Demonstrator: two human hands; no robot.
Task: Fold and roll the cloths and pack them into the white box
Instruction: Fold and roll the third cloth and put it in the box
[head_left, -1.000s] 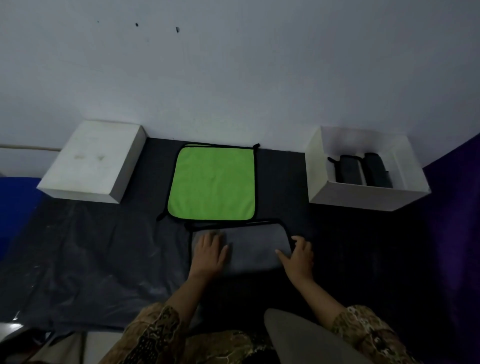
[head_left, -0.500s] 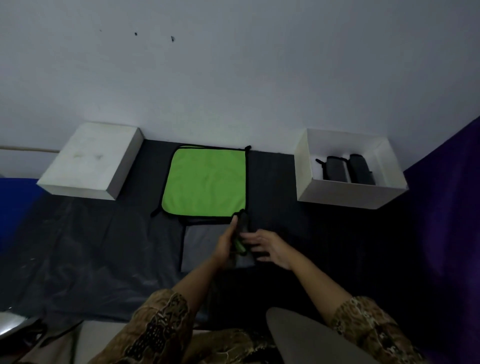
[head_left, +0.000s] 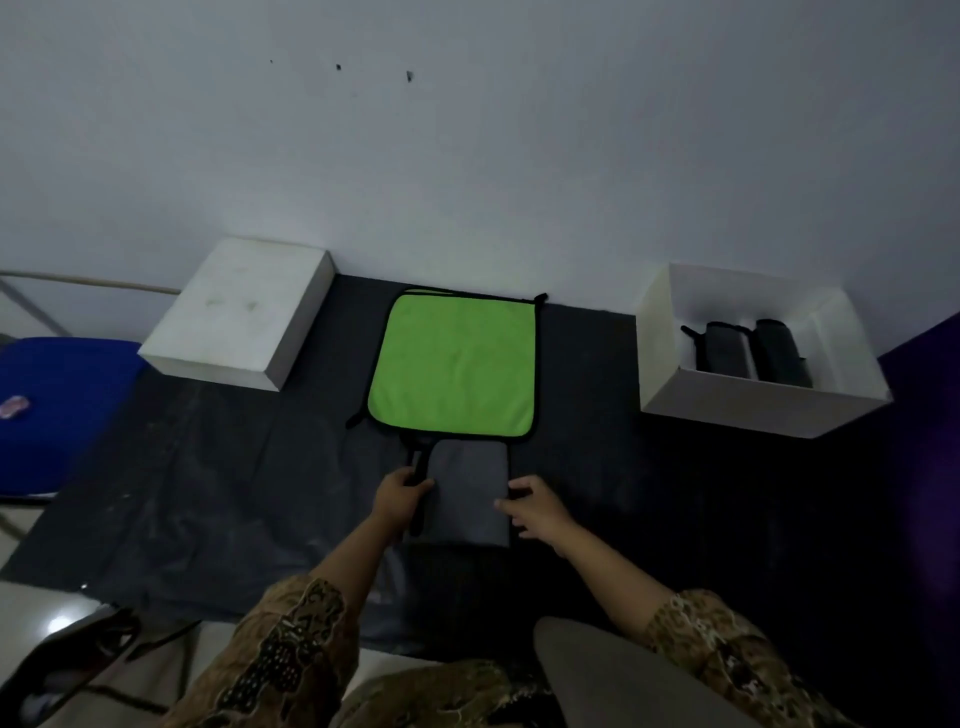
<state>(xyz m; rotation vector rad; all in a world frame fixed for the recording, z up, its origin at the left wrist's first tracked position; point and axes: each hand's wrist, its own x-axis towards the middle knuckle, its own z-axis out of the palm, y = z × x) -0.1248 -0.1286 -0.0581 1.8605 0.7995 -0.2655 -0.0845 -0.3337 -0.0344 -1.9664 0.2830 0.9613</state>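
Our left hand (head_left: 400, 491) pinches the left edge of the folded grey cloth (head_left: 467, 488), lying just below the green cloth (head_left: 452, 361). Our right hand (head_left: 535, 506), fingers loosely spread, touches its right edge. It looks soft and light; we'd roll from one short end. The box (head_left: 753, 405) waits at far right.

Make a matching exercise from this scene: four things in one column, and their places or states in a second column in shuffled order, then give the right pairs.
Things
1. green cloth
2. grey cloth
3. rolled dark cloths
4. closed white box

Places or states
A. inside the open white box on the right
B. folded into a narrow strip between the left hand and right hand
C. on the left, against the wall
D. spread flat, in the middle near the wall

Pairs: 1-D, 2-B, 3-A, 4-C
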